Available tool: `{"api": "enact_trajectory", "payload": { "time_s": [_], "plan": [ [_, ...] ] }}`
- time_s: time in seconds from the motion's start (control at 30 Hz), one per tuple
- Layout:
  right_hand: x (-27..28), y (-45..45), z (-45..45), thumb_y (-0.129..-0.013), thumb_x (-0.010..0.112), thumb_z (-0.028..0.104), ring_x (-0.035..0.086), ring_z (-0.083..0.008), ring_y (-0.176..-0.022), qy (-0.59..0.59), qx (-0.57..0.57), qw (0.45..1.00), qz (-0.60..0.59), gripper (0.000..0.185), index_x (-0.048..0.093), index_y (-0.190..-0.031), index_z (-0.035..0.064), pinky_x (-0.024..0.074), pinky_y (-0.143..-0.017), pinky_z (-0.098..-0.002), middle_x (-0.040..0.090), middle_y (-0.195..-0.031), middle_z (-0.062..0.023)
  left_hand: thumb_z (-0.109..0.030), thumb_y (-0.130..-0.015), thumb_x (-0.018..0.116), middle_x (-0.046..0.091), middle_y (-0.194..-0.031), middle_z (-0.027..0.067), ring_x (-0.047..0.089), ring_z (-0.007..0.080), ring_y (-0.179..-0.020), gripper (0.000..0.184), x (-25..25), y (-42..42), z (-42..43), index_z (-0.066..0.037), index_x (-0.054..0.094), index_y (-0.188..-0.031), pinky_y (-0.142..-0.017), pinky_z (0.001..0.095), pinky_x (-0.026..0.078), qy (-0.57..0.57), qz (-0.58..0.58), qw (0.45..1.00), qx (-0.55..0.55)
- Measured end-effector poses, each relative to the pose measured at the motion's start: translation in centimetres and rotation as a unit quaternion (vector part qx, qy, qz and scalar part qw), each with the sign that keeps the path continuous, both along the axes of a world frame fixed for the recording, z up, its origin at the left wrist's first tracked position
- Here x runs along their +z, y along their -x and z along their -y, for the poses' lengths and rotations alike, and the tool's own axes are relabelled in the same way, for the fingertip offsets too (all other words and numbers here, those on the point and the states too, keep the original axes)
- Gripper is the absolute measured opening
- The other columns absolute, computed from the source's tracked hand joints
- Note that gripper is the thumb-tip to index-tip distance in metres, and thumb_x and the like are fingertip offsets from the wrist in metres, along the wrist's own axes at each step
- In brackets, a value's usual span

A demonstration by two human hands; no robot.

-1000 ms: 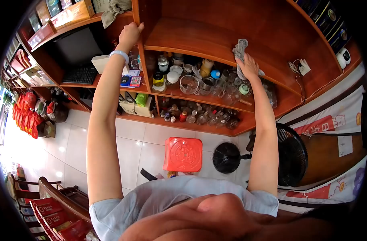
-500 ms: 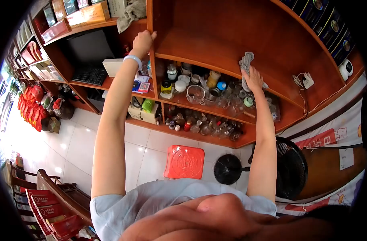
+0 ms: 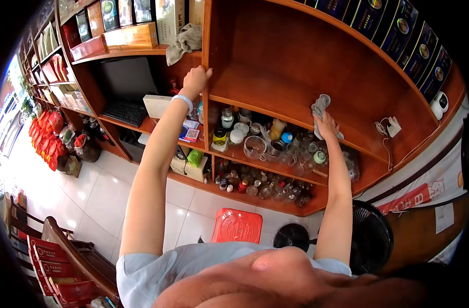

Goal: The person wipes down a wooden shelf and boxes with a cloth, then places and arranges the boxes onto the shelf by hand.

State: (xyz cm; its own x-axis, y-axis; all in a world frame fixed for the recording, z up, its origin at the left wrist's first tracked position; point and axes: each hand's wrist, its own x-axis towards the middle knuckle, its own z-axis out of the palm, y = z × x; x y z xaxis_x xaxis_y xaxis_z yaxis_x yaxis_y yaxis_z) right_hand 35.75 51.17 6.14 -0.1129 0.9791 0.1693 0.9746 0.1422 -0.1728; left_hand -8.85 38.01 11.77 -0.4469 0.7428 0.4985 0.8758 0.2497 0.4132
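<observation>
My left hand [image 3: 196, 82], with a pale bangle [image 3: 182, 101] on its wrist, is closed around the edge of the wooden upright [image 3: 206, 49] of the shelf unit. Farther right, my right hand [image 3: 327, 127] holds a grey cloth [image 3: 321, 104] against the front part of the wooden shelf board [image 3: 265, 92]. Part of the cloth sticks out beyond the fingers, and another bit shows beside the palm. Just below that board, a lower shelf carries glass jars [image 3: 255, 147], cups and a green-lidded container [image 3: 319, 157].
Several bottles [image 3: 265, 191] crowd the bottom shelf. A red stool [image 3: 237, 226] and a black fan [image 3: 370, 236] stand on the floor near me. To the left are a monitor [image 3: 125, 77] and keyboard [image 3: 124, 112]. Another grey cloth [image 3: 185, 43] hangs over a shelf edge. A white cable [image 3: 388, 141] lies at right.
The view has shifted, so the shelves appear lower and slightly to the right. My left hand still grips the upright, and my right hand keeps the cloth on the shelf board.
</observation>
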Motion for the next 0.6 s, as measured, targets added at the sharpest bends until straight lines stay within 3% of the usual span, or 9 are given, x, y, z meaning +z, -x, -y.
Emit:
{"api": "enact_trajectory", "payload": {
  "time_s": [0.1,0.27,0.4,0.53,0.6],
  "plan": [
    [0.4,0.0,-1.1,-0.086,0.029,0.061,0.015,-0.0229,-0.134,0.023,-0.023,0.999,-0.002,0.073,0.015,-0.141,0.0165,0.0089,-0.107,-0.0530,0.018,-0.146,-0.0029,-0.046,-0.084,0.049,0.062,-0.082,0.0244,0.061,0.0390,-0.081,0.048,-0.2,0.3,-0.2,0.000,0.061,-0.082,-0.071,0.0456,0.050,-0.003,-0.001,1.000,-0.006],
    [0.0,-0.1,-3.9,-0.088,0.037,0.054,0.019,-0.0320,-0.132,-0.004,-0.121,0.992,-0.022,0.072,0.003,-0.142,0.0203,0.0124,-0.104,-0.0577,0.013,-0.147,-0.0106,-0.045,-0.084,0.049,0.062,-0.077,0.0242,0.061,0.0392,-0.075,0.048,-0.6,0.5,-0.4,0.001,0.060,-0.078,-0.066,0.0456,0.050,-0.021,-0.026,0.999,-0.002],
    [-0.3,0.2,-6.5,-0.090,0.039,0.048,0.023,-0.0363,-0.129,-0.074,-0.149,0.985,-0.045,0.066,0.005,-0.142,0.0250,0.0153,-0.102,-0.0591,0.012,-0.146,-0.0146,-0.045,-0.084,0.049,0.062,-0.076,0.0243,0.061,0.0396,-0.075,0.048,-0.8,0.6,-0.5,0.001,0.059,-0.076,-0.066,0.0459,0.050,-0.021,-0.029,0.999,-0.002],
    [0.8,2.0,-8.6,-0.090,0.041,0.043,0.024,-0.0369,-0.129,-0.066,-0.120,0.990,-0.046,0.064,0.007,-0.142,0.0268,0.0186,-0.100,-0.0599,0.010,-0.146,-0.0143,-0.043,-0.085,0.050,0.061,-0.074,0.0251,0.061,0.0406,-0.074,0.047,-0.3,0.5,-0.1,0.002,0.058,-0.075,-0.066,0.0465,0.050,-0.024,-0.023,0.999,-0.013],
    [3.1,5.0,-8.2,-0.090,0.042,0.037,0.026,-0.0373,-0.127,0.032,-0.089,0.995,0.004,0.059,0.015,-0.141,0.0260,0.0229,-0.099,-0.0579,0.013,-0.146,-0.0143,-0.042,-0.085,0.050,0.060,-0.072,0.0261,0.060,0.0414,-0.072,0.048,-0.3,0.2,0.0,0.004,0.057,-0.073,-0.065,0.0469,0.050,-0.019,-0.012,1.000,-0.012]
  ]
}}
